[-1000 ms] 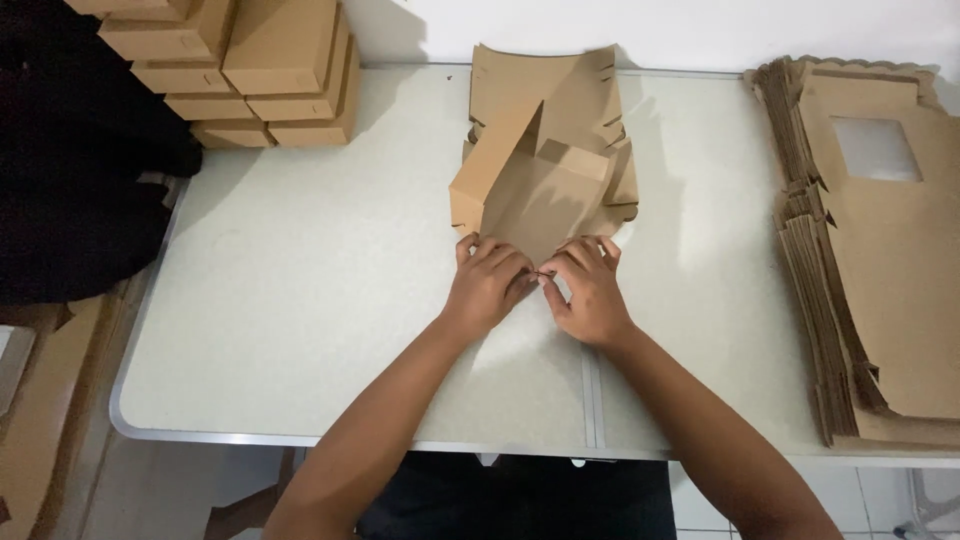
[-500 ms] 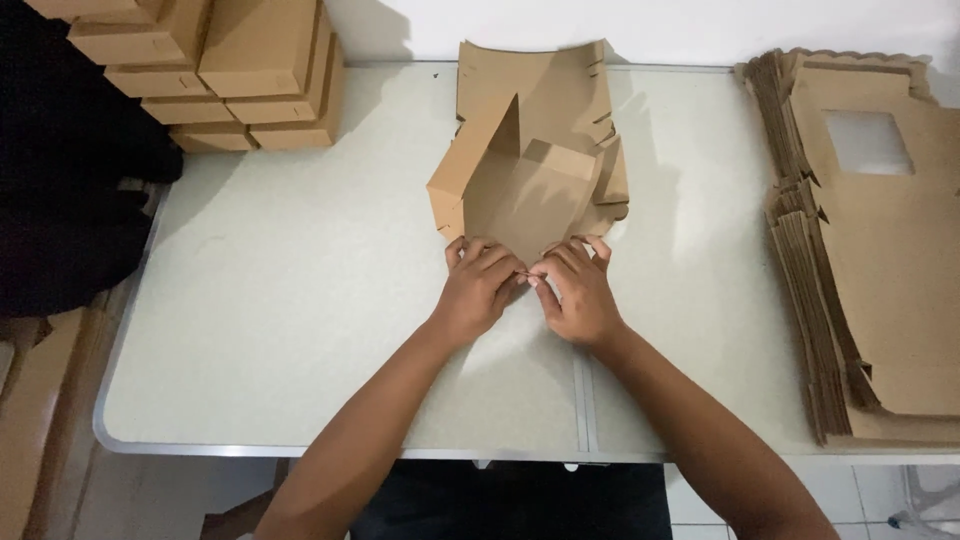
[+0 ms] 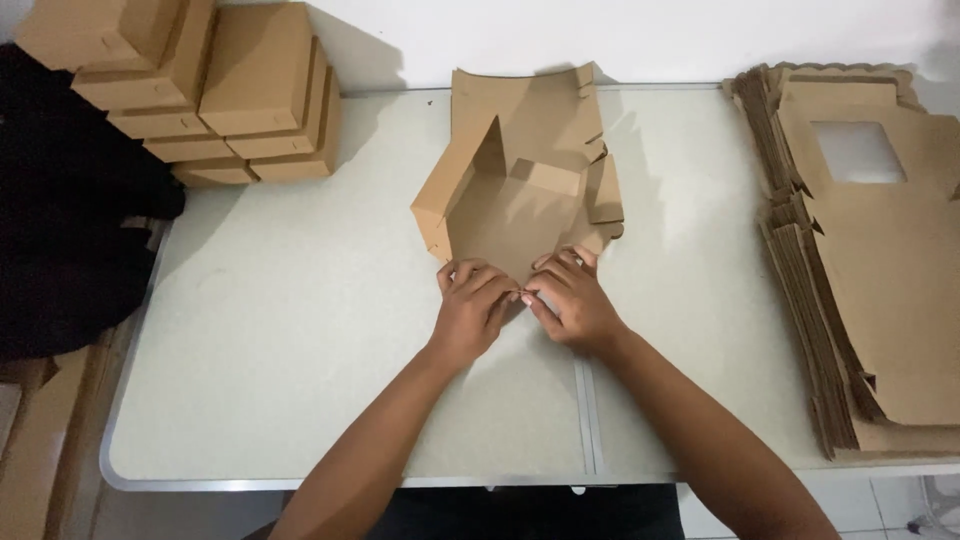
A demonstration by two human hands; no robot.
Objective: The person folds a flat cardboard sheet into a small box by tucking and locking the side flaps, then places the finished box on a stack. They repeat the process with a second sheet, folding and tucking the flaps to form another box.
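So both hands sit mid-frame on the pale table [image 3: 280, 330]: left hand [image 3: 472, 305] and right hand [image 3: 570, 298], fingertips meeting, pinch the near edge of a half-folded cardboard box [image 3: 520, 180]. Farther back, finished boxes [image 3: 215, 90] stack upper left, and flat box blanks [image 3: 870, 260] pile along the right.
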